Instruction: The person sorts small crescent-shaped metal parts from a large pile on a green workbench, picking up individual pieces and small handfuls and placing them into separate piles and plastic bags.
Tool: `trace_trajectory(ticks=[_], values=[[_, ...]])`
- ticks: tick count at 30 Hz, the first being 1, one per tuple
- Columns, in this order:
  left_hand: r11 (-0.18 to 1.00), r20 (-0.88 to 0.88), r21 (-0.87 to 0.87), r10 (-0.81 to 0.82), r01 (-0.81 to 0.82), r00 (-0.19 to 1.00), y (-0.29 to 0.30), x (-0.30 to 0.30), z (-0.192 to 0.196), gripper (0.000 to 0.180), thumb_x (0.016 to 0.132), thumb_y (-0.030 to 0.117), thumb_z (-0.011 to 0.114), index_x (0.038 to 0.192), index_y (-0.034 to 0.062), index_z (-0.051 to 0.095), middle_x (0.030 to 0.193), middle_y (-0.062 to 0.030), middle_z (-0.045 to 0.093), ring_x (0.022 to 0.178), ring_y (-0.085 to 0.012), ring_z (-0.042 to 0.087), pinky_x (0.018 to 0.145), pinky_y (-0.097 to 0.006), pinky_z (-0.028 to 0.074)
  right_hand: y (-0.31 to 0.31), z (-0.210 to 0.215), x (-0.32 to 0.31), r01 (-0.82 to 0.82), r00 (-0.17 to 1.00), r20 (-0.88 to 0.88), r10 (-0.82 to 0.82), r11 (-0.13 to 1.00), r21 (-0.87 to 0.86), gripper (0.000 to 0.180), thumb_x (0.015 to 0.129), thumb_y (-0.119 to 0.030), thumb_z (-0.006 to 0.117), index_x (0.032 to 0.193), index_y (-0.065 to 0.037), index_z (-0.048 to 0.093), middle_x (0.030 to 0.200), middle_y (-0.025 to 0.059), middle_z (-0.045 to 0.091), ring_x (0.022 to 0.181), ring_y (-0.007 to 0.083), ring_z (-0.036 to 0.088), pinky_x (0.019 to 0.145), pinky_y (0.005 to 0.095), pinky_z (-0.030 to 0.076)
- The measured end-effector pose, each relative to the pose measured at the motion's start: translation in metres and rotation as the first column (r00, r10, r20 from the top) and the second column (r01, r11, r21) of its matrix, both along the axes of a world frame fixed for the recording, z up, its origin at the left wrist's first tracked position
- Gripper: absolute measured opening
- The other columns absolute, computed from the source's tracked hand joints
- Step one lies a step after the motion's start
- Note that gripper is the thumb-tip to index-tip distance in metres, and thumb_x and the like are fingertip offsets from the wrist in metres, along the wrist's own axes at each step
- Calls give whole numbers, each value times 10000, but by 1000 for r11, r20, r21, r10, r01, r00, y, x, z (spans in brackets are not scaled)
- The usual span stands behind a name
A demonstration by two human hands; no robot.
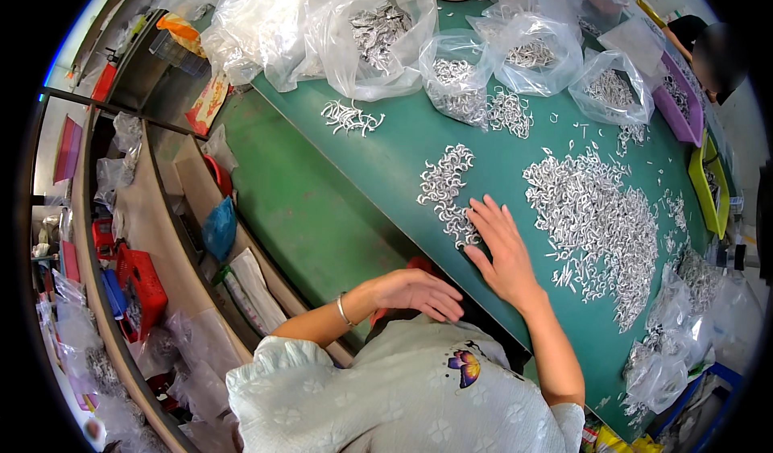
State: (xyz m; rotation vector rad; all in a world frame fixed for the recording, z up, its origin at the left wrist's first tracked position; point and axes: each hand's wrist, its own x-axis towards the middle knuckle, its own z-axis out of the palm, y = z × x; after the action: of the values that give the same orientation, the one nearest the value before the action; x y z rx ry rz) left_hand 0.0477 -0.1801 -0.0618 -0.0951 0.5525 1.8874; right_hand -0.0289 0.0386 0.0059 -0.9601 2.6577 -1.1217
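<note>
Leaning over a green table (362, 151), a person in a pale top (386, 397) spreads the right hand (506, 256) beside a small pile (445, 186) of silvery metal hooks, as seen in the head view. The small pile lies just left of that hand's fingers and thumb, its near end at the gap between them. From there its long axis runs away from the person in a shallow curve, reaching past the fingertips on their far left side. Thumb and fingers stand well apart, with no hook visibly pinched between them; whether the fingertips touch the outermost pieces, or anything sits under the palm, cannot be told.

Of the two hands, the right is clearly nearer. The left hand (423, 293), a bracelet (345, 310) at its wrist, hangs by the table's edge, nearer the body than the right, its fingers loosely extended and nothing seen in them. It is apart from the hooks.

To the right of the right hand spreads a far larger heap (596, 219) of similar pieces, with bare tabletop between. Well beyond the fingertips, a clear plastic bag (459, 78) holds more metal bits.
</note>
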Motion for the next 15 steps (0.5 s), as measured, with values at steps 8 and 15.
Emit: trace_trajectory(ticks=[8, 15], values=[[977, 289, 208, -8, -55, 957, 4, -26, -16, 750, 1006, 465, 288, 1383, -183, 327, 1417, -428, 314, 1365, -516, 311, 1143, -538, 269, -1, 3, 28, 27, 998, 50, -27, 1000, -4, 563, 825, -86, 685, 1344, 13, 490, 1420, 165, 471, 1376, 357, 380, 1134, 493, 297], [815, 486, 556, -159, -164, 859, 5, -35, -37, 748, 997, 558, 259, 1434, -39, 371, 1405, -410, 351, 1327, -540, 357, 1114, -599, 285, -4, -2, 66, -58, 997, 57, 58, 998, 11, 569, 786, -102, 704, 1309, 21, 515, 1409, 167, 478, 1358, 360, 407, 1110, 505, 333]])
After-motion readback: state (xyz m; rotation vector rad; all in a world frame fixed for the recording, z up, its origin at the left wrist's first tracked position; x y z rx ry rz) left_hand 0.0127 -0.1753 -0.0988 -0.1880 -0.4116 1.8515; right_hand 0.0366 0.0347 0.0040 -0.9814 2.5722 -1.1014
